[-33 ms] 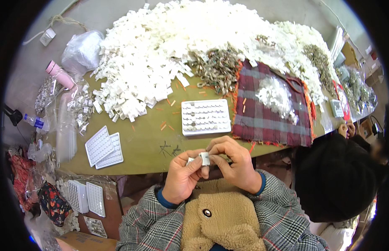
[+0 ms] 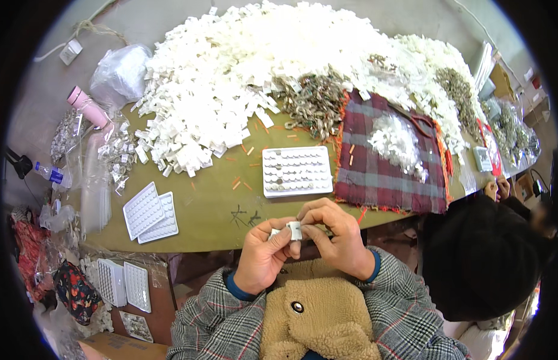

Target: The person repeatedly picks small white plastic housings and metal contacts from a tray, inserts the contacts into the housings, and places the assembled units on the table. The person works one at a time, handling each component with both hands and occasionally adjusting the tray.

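Note:
Low in front of me, my left hand [image 2: 262, 257] is closed in a pinch on a small white plastic piece [image 2: 295, 230]. My right hand [image 2: 339, 237] meets it from the other side, its thumb and fingers bent together at the piece's right end. Whether those fingertips hold a further small part is hidden. Just beyond my hands, a white tray [image 2: 297, 191] with rows of round pockets lies on the olive tabletop [image 2: 216, 195]. Some of its pockets hold small metallic parts.
A large heap of white pieces [image 2: 219, 78] covers the table's back. Metal parts [image 2: 312, 99] are piled beside a plaid cloth [image 2: 399, 189] bearing clear bits and scissors [image 2: 420, 123]. Two white trays [image 2: 148, 210] lie left. A person in black [image 2: 483, 258] sits at right.

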Demonstrator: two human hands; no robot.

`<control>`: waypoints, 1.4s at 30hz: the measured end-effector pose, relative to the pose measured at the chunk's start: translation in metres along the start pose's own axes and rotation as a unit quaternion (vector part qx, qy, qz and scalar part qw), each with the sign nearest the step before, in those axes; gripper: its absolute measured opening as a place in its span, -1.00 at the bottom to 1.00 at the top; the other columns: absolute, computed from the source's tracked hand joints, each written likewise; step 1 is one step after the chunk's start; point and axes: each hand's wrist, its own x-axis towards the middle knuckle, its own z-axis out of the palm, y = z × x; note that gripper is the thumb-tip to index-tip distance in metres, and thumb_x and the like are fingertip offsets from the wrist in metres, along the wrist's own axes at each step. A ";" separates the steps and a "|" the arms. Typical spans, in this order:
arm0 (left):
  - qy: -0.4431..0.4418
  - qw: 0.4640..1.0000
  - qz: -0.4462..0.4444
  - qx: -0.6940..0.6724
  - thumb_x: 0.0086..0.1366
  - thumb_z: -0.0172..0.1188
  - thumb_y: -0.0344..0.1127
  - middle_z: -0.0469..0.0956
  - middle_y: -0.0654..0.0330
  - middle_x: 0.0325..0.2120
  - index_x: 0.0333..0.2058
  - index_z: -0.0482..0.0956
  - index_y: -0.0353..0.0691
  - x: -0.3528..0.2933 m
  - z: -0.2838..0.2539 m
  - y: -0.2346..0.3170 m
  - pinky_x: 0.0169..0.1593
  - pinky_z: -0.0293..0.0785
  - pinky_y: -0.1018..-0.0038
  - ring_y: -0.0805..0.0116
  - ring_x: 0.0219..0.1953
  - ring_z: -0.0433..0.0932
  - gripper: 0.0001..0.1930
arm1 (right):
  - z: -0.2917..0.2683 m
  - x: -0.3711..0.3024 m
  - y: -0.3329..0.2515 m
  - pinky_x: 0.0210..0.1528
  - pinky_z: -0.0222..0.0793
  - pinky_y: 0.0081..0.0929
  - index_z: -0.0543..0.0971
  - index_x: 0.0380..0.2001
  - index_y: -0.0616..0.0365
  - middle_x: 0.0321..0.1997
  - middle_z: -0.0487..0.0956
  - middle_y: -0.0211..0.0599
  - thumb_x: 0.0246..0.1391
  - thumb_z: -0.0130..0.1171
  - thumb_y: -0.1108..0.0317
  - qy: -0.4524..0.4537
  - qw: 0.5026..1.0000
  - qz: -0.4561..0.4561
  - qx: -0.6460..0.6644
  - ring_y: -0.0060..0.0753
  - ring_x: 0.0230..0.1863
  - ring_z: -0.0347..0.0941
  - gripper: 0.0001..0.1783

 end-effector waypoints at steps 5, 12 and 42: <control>0.056 0.996 -0.024 0.058 0.40 0.15 -0.43 0.63 0.14 -0.39 -0.04 0.54 -0.38 0.003 -0.003 0.000 -0.29 0.63 0.50 0.41 -0.40 0.63 -0.79 | 0.000 0.017 -0.006 -0.16 0.49 -0.44 0.57 -0.34 0.30 -0.21 0.60 -0.17 -0.02 0.24 0.66 -0.016 0.999 -0.045 0.001 -0.30 -0.21 0.58 -0.86; -0.008 0.999 -0.010 -0.030 0.45 0.09 -0.33 0.53 0.16 -0.24 0.01 0.46 -0.24 0.017 -0.013 0.024 -0.33 0.58 0.55 0.42 -0.33 0.56 -0.77 | -0.027 0.121 0.009 -0.30 0.48 -0.41 0.65 -0.32 0.30 -0.39 0.62 -0.11 0.03 0.27 0.56 -0.093 0.986 0.020 -0.138 -0.29 -0.39 0.58 -0.89; -0.055 0.989 -0.057 -0.126 0.43 0.13 -0.28 0.57 0.11 -0.17 0.06 0.44 -0.37 0.050 -0.053 0.030 -0.23 0.69 0.51 0.34 -0.19 0.62 -0.66 | -0.028 0.195 0.004 -0.20 0.45 -0.20 0.62 -0.30 0.23 -0.36 0.58 -0.18 -0.06 0.22 0.58 -0.118 0.956 -0.124 -0.237 -0.03 -0.30 0.52 -0.81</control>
